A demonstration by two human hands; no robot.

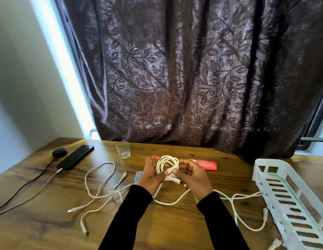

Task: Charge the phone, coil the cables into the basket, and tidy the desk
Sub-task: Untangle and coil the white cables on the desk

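A white cable wound into a coil [167, 166] is held above the desk's middle. My left hand [151, 175] grips the coil's left side. My right hand [192, 175] pinches its loose plug end at the lower right. More loose white cables [101, 192] sprawl over the wooden desk [49, 222], some running toward the white slatted basket [285, 197] at the right. The black phone [75, 157] lies at the far left with a white cable plugged into its near end.
A clear glass [123, 149] stands near the desk's back edge. A red flat object [205, 164] lies behind my right hand, and a small pale box [138, 176] peeks out left of my left hand. A black earbud case [59, 152] sits beside the phone. A dark curtain [184, 78] hangs behind.
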